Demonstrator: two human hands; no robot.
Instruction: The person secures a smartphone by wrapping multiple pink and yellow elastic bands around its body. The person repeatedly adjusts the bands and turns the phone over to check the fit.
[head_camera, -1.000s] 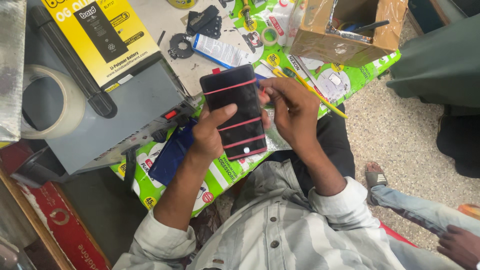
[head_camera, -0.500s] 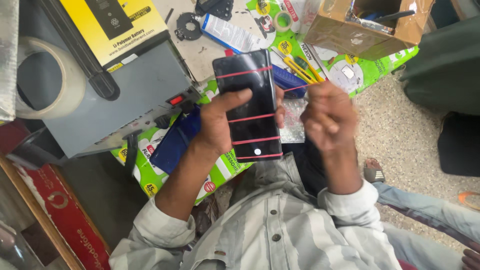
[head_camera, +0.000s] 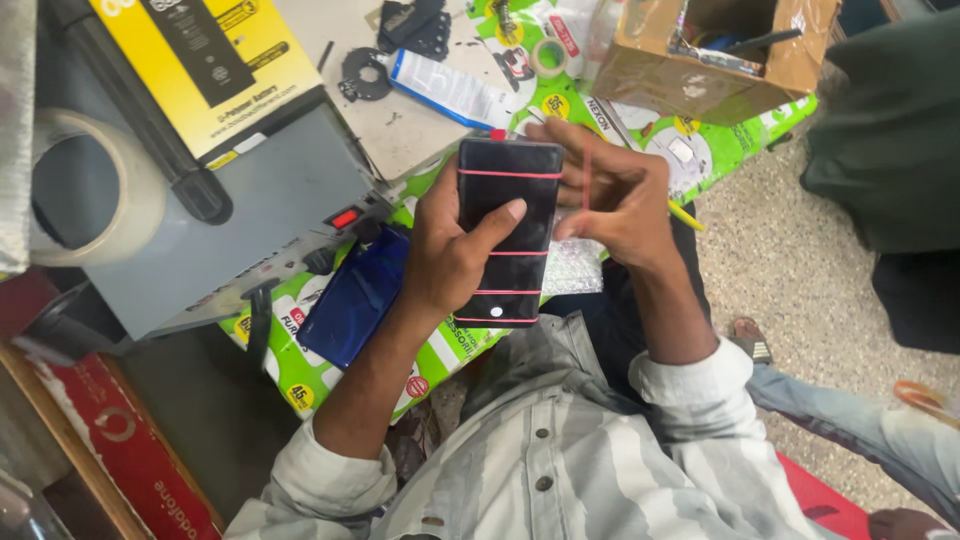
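Phone (head_camera: 508, 235) is the main thing here: a dark slab with its glossy face up, wrapped crosswise by several thin red rubber bands (head_camera: 510, 173). It's held in the air above the person's lap, in front of the green printed sheet (head_camera: 452, 350) that covers the surface.

The left hand (head_camera: 450, 255) is clamped around the phone's left edge, thumb laid across the glass about mid-height, fingers hidden behind. The right hand (head_camera: 615, 195) sits just beside the phone's upper right edge, fingers curled, with one more red band pinched and stretched upright between them. So the phone is in the left hand and touching or nearly touching the right one at the top corner.

If I had to judge how to do this bit well: keep the left grip steady and the thumb off the band lines, stretch the loop wide enough to clear the corner, and seat it flat and evenly spaced from the others so the pressure stays even.

A blue phone (head_camera: 352, 300) lies on the sheet beside the grey machine (head_camera: 270, 210), and a cardboard box (head_camera: 715, 55) sits further back.
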